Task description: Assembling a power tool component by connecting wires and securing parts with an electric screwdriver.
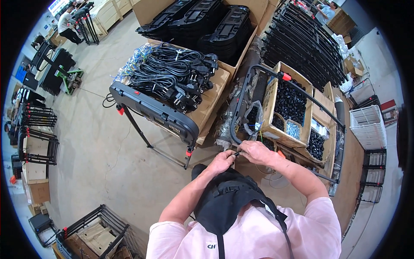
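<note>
My left hand point(222, 162) and my right hand point(256, 152) meet in front of my chest, the fingers of both pinched on a small black part point(237, 153). Its exact kind is too small to make out. Just beyond my right hand lies the curved end of a black tubular frame point(234, 125), which carries a red fitting point(286, 77) and rests across the parts boxes. Thin blue and yellow-green wires point(261, 129) show close to my right hand. A black apron point(228, 190) hangs below my hands.
A wooden box point(268, 108) holds black plastic parts point(291, 101) and small metal hardware point(293, 129). To the left, bundled black power cords point(172, 73) lie on cardboard behind a black panel point(155, 110) on legs. Black moulded covers point(226, 30) fill a carton. People point(67, 26) stand far off.
</note>
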The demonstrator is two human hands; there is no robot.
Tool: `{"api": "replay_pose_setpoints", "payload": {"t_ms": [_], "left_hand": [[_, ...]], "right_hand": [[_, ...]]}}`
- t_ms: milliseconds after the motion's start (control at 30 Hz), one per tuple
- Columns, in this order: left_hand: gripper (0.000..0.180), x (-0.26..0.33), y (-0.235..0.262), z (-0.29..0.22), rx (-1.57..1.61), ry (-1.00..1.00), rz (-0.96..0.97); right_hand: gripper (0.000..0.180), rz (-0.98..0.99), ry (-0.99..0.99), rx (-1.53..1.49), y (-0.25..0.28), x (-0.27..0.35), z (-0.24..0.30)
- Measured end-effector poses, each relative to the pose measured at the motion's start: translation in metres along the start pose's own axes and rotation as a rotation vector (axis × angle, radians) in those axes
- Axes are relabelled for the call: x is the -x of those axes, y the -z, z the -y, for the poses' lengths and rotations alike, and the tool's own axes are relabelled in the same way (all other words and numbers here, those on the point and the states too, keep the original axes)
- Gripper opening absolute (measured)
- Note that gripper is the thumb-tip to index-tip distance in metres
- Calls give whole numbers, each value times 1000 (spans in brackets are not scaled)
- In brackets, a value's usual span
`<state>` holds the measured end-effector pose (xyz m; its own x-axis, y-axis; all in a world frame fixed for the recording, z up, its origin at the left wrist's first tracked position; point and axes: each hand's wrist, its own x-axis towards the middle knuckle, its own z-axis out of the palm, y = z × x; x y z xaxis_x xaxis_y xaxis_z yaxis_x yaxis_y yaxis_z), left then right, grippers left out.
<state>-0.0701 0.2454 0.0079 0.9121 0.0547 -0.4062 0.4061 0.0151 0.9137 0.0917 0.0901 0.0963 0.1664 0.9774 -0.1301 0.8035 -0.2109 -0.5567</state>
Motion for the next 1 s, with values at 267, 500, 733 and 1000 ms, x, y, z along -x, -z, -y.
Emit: {"api": "replay_pose_setpoints", "payload": {"t_ms": [267,500,733,1000], "left_hand": [[25,-2,2,-3,55,21,22],[27,-5,-3,-4,132,79,11],[36,-11,-1,3,-90,91,-30],[34,-20,-8,21,-223,-70,-110]], "right_hand": [[15,-17,178,62,-1,-6,-6],[20,38,138,113,-2,-7,-8],[23,-193,-205,-181,-27,27,20],[80,-117,-1016,-186,-147,30,-65]]}}
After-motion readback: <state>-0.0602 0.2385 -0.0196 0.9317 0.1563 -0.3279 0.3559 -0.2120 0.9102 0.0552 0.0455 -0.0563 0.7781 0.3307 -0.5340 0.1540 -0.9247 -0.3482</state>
